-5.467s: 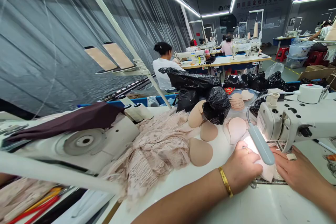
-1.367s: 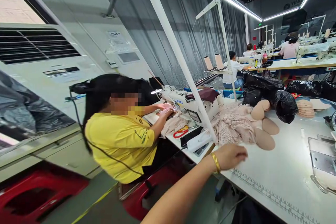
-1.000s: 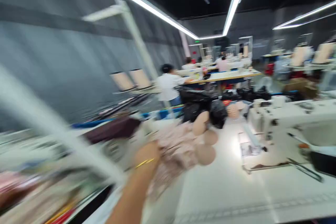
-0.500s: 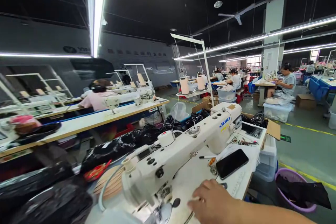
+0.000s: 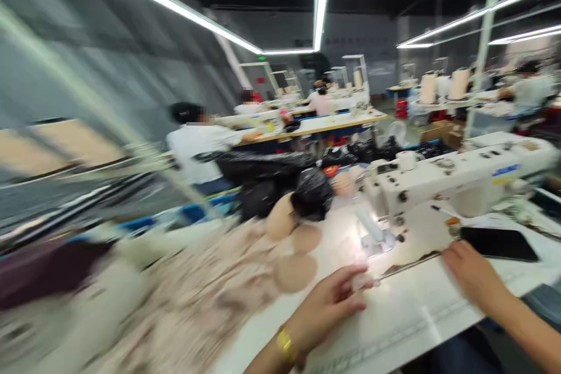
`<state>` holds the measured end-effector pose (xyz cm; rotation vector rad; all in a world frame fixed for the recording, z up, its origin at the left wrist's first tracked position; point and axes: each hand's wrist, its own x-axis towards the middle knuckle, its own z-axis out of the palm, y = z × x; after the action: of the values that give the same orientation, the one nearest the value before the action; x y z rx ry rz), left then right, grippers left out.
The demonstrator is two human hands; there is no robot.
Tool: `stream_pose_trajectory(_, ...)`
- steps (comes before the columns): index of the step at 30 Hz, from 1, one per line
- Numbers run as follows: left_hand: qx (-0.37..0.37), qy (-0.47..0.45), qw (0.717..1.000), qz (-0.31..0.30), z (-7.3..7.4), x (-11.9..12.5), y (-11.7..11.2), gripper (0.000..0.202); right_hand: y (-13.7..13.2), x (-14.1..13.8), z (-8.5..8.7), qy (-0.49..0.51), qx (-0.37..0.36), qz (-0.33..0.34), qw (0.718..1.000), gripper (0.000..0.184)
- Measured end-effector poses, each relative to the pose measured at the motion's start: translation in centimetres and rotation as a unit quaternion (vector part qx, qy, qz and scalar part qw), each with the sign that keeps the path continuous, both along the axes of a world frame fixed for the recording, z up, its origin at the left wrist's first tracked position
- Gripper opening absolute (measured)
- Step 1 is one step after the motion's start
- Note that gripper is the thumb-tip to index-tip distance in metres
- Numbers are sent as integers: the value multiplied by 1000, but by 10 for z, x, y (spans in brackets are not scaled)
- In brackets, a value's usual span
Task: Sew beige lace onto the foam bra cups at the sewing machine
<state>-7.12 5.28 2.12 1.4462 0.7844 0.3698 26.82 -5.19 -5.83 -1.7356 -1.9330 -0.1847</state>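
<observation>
Since half a second ago, our view has swung left, bringing our left hand (image 5: 322, 310) into sight in front of the sewing machine (image 5: 464, 169). Between its curled thumb and fingers shows a small pale piece (image 5: 362, 282), just in front of the machine's needle end; through the blur we cannot tell whether it is gripped. We judge it light, best pinched at an edge, though soft or stiff we cannot say. Our right hand (image 5: 471, 269) rests in front of the machine, fingers bent beside a phone (image 5: 499, 243); whether they close on anything we cannot tell. We expect the phone to be rigid and slick, safest held by its long sides.

Left of the machine on the desk (image 5: 407, 321), beige pads (image 5: 295, 273) look light and springy, suited to a rim hold, beside heaped lacy fabric (image 5: 210, 286). Behind those pads, a black plastic bag (image 5: 311, 193) hides its contents. Behind the machine stands a cardboard box (image 5: 442, 131), its inside unreadable.
</observation>
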Motion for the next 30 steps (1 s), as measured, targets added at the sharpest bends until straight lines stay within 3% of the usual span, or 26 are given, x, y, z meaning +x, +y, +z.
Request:
stream_pose_trajectory(3,-51,-30,998,-5,-19,8,6,90,5,-5,1,57,-17,50,997,23)
stream_pose_trajectory(6,-74,-46,996,-4,-30,22,11,106,4,-40,11,101,-81,123,984,14)
stream_pose_trajectory(9,-76,-47,996,-7,-31,27,9,117,4,-80,19,25,1,147,989,18)
stream_pose_trajectory(12,-81,-57,995,-15,-32,25,7,120,14,-101,20,-83,83,148,982,17)
stream_pose_trajectory(18,-106,-80,991,-29,-44,30,3,124,23,-115,24,-123,97,199,967,23)
stream_pose_trajectory(20,-80,-64,993,-51,-36,22,3,122,18,-110,21,-137,105,196,965,22)
stream_pose_trajectory(23,76,51,991,-102,4,-20,8,88,7,-73,1,-164,80,146,972,16)
stream_pose_trajectory(24,163,108,977,-87,21,-40,10,70,5,-54,-8,-170,71,116,976,18)
stream_pose_trajectory(25,267,175,947,-34,38,-59,13,56,2,-33,-17,-177,65,98,977,23)
stream_pose_trajectory(27,453,271,838,140,63,-88,16,45,0,5,-32,-176,41,32,983,34)
stream_pose_trajectory(28,514,291,784,192,67,-95,17,41,1,18,-35,-180,33,33,982,39)
stream_pose_trajectory(29,559,292,748,210,66,-95,16,38,2,25,-36,-187,36,22,981,45)
stream_pose_trajectory(30,588,282,735,187,58,-88,14,37,3,25,-34,-177,46,21,983,48)
